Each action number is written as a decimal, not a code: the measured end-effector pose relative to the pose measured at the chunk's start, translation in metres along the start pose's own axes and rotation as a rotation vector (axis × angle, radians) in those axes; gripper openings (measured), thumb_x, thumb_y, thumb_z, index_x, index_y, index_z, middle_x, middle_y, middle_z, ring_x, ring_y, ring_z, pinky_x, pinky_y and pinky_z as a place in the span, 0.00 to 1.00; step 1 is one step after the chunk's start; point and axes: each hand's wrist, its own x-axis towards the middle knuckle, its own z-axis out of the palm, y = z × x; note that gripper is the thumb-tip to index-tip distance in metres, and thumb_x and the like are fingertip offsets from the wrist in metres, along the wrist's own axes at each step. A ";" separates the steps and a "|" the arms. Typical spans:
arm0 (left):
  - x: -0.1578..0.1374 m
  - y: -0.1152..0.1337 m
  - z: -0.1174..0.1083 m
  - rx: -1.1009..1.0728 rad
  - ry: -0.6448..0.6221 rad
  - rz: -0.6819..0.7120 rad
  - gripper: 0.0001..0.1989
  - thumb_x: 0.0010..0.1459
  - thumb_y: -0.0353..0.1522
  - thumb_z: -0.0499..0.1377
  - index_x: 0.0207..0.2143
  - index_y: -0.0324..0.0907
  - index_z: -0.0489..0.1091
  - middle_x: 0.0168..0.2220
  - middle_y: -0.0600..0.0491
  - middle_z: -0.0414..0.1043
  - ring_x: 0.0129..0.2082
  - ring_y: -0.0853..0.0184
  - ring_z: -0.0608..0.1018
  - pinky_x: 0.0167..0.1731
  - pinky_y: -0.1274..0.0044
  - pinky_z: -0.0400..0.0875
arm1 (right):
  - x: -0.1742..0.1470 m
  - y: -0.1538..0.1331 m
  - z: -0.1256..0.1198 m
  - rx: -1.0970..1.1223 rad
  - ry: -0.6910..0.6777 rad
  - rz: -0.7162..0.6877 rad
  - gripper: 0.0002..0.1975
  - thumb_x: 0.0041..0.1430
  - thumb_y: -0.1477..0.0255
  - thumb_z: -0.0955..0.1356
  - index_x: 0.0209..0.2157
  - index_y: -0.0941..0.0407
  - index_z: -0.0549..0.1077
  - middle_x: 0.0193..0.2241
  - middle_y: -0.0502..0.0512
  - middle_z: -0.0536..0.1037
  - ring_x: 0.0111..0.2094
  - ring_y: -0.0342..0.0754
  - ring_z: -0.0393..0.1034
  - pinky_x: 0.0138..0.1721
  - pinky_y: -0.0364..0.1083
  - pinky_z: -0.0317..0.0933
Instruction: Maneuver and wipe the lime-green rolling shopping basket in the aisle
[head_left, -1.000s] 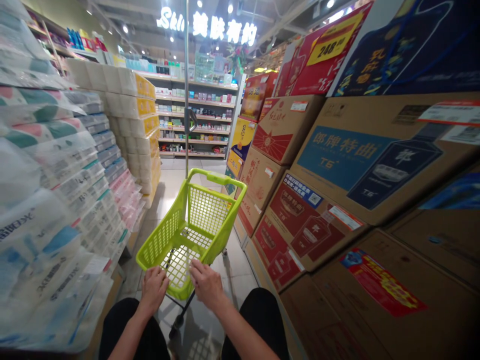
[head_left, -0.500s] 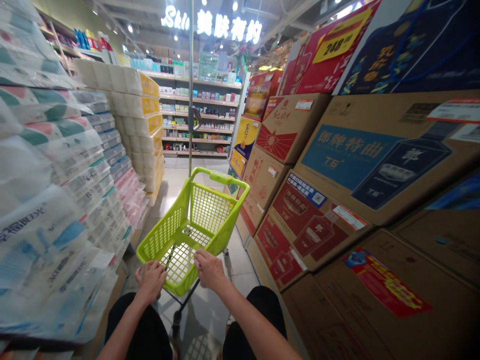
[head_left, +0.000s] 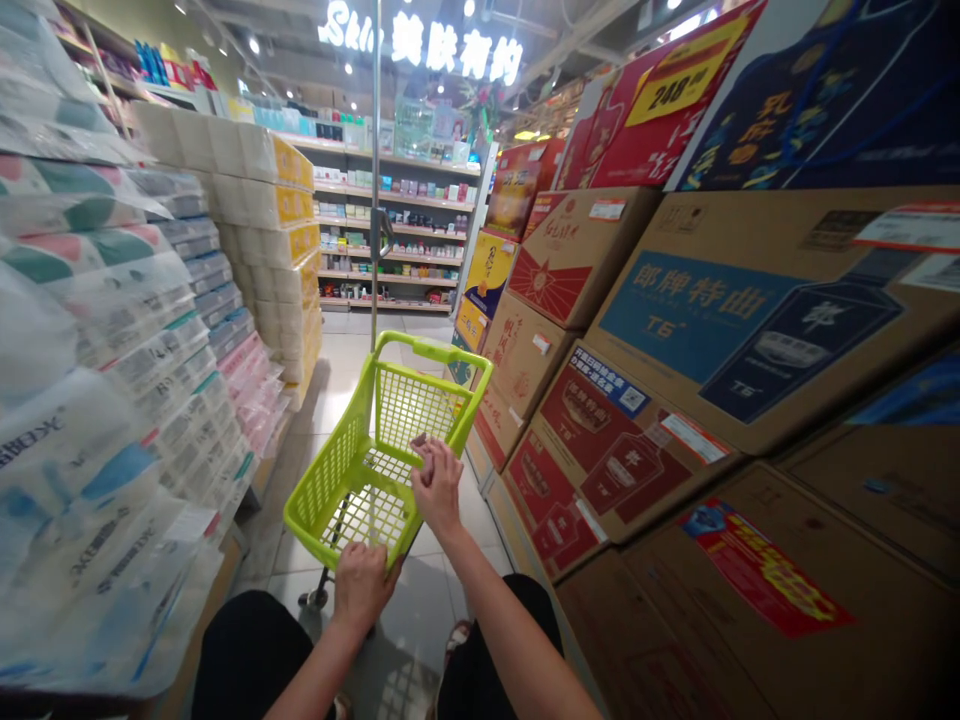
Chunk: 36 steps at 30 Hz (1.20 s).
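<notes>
The green cart stands on the tiled floor, its basket tilted toward the near side and its handle at the far end; the left hand has its fingers curled over the basket's near rim, gripping it; the right hand is farther along, at the basket's right side, fingers bent inward, though I cannot tell whether they grip anything; wrapped packs are stacked on the left, cardboard boxes on the right; stocked shelves line the far end, beyond an upright metal pole.
</notes>
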 end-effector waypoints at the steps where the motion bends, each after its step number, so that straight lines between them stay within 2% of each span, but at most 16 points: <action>1: 0.000 -0.001 0.004 0.006 0.009 0.013 0.19 0.63 0.40 0.49 0.25 0.41 0.71 0.24 0.47 0.74 0.31 0.61 0.75 0.41 0.68 0.61 | -0.008 0.001 0.003 -0.039 -0.055 -0.058 0.20 0.56 0.75 0.64 0.51 0.54 0.69 0.55 0.58 0.68 0.52 0.54 0.58 0.52 0.52 0.54; 3: 0.002 -0.003 0.007 0.008 0.017 0.037 0.19 0.63 0.39 0.49 0.24 0.41 0.71 0.24 0.48 0.74 0.30 0.62 0.75 0.39 0.69 0.61 | -0.023 0.006 0.008 -0.113 -0.162 -0.163 0.17 0.57 0.75 0.65 0.48 0.51 0.72 0.54 0.54 0.70 0.49 0.55 0.57 0.52 0.53 0.53; 6: 0.005 -0.007 0.001 -0.021 -0.002 0.090 0.18 0.63 0.38 0.49 0.25 0.42 0.72 0.24 0.50 0.75 0.30 0.63 0.75 0.39 0.69 0.60 | -0.027 0.023 0.012 -0.126 -0.204 -0.229 0.14 0.60 0.75 0.64 0.45 0.50 0.74 0.51 0.52 0.72 0.46 0.54 0.57 0.51 0.52 0.52; 10: 0.006 -0.011 -0.010 -0.050 -0.043 0.123 0.17 0.64 0.37 0.49 0.26 0.43 0.72 0.25 0.52 0.76 0.31 0.64 0.75 0.42 0.69 0.60 | 0.010 0.055 0.009 -0.113 -0.193 -0.139 0.14 0.62 0.77 0.60 0.43 0.55 0.76 0.42 0.57 0.76 0.42 0.52 0.60 0.47 0.51 0.52; 13: 0.006 -0.015 -0.014 -0.046 -0.044 0.131 0.17 0.64 0.37 0.49 0.26 0.43 0.71 0.25 0.52 0.76 0.31 0.65 0.75 0.44 0.68 0.59 | 0.035 0.069 0.007 -0.129 -0.193 -0.118 0.14 0.63 0.76 0.60 0.41 0.55 0.76 0.40 0.57 0.76 0.41 0.51 0.59 0.46 0.50 0.52; 15: 0.007 -0.018 -0.014 -0.050 -0.035 0.136 0.17 0.64 0.37 0.49 0.25 0.44 0.71 0.25 0.52 0.76 0.31 0.65 0.75 0.46 0.68 0.59 | 0.033 0.066 0.009 -0.143 -0.169 -0.101 0.13 0.64 0.74 0.61 0.44 0.54 0.75 0.44 0.57 0.75 0.42 0.51 0.59 0.46 0.50 0.53; 18: 0.009 -0.023 -0.012 -0.044 -0.030 0.150 0.17 0.64 0.37 0.49 0.25 0.44 0.71 0.25 0.53 0.76 0.31 0.65 0.75 0.46 0.68 0.58 | 0.003 0.043 0.014 -0.150 -0.131 -0.115 0.11 0.63 0.67 0.64 0.43 0.54 0.75 0.52 0.59 0.70 0.46 0.53 0.59 0.47 0.52 0.54; 20: 0.009 -0.026 -0.011 -0.026 -0.029 0.162 0.15 0.63 0.36 0.50 0.27 0.44 0.71 0.25 0.52 0.76 0.31 0.64 0.75 0.45 0.68 0.58 | -0.025 0.026 0.016 -0.131 -0.168 -0.187 0.11 0.62 0.63 0.66 0.40 0.53 0.75 0.53 0.58 0.70 0.48 0.54 0.60 0.48 0.52 0.54; 22: 0.007 -0.027 -0.010 -0.009 -0.021 0.169 0.14 0.63 0.36 0.51 0.27 0.44 0.72 0.25 0.52 0.76 0.31 0.64 0.75 0.44 0.68 0.58 | -0.045 0.017 0.016 -0.109 -0.209 -0.259 0.10 0.63 0.64 0.66 0.41 0.52 0.75 0.52 0.57 0.71 0.48 0.53 0.61 0.50 0.52 0.55; 24: 0.005 -0.028 -0.009 -0.003 -0.016 0.172 0.15 0.63 0.36 0.51 0.27 0.43 0.71 0.25 0.51 0.76 0.31 0.64 0.75 0.43 0.69 0.58 | -0.048 0.021 0.013 -0.085 -0.258 -0.359 0.10 0.65 0.66 0.64 0.43 0.51 0.75 0.48 0.56 0.73 0.46 0.51 0.63 0.49 0.51 0.56; 27: 0.002 -0.028 -0.010 -0.008 -0.018 0.170 0.17 0.64 0.38 0.50 0.26 0.43 0.71 0.25 0.51 0.76 0.29 0.65 0.74 0.41 0.70 0.58 | -0.022 0.047 0.005 -0.068 -0.319 -0.488 0.11 0.67 0.68 0.62 0.42 0.49 0.76 0.44 0.54 0.76 0.43 0.49 0.64 0.47 0.49 0.58; 29: 0.001 -0.026 -0.010 -0.012 -0.022 0.168 0.17 0.64 0.39 0.49 0.26 0.43 0.70 0.25 0.51 0.76 0.29 0.65 0.74 0.40 0.70 0.58 | 0.005 0.066 0.003 -0.083 -0.265 -0.409 0.12 0.68 0.68 0.61 0.42 0.49 0.77 0.46 0.55 0.75 0.44 0.49 0.64 0.48 0.50 0.57; 32: -0.001 -0.023 -0.009 -0.012 -0.024 0.153 0.17 0.64 0.39 0.49 0.26 0.43 0.70 0.25 0.52 0.76 0.30 0.64 0.74 0.39 0.70 0.58 | 0.029 0.080 0.011 -0.070 -0.085 -0.170 0.16 0.69 0.66 0.59 0.44 0.50 0.77 0.52 0.57 0.70 0.53 0.51 0.61 0.54 0.52 0.54; 34: -0.001 -0.021 -0.008 -0.010 -0.024 0.141 0.17 0.64 0.38 0.49 0.26 0.43 0.70 0.25 0.51 0.76 0.30 0.64 0.75 0.40 0.69 0.58 | 0.025 0.078 0.026 -0.027 0.058 -0.012 0.19 0.69 0.64 0.56 0.48 0.51 0.75 0.54 0.59 0.67 0.57 0.52 0.58 0.57 0.54 0.51; 36: 0.000 -0.020 -0.008 -0.010 -0.035 0.134 0.16 0.63 0.38 0.50 0.27 0.43 0.71 0.26 0.51 0.76 0.31 0.63 0.75 0.40 0.69 0.58 | 0.004 0.071 0.046 0.023 0.182 0.134 0.22 0.69 0.62 0.54 0.54 0.53 0.70 0.55 0.62 0.66 0.58 0.53 0.58 0.57 0.55 0.51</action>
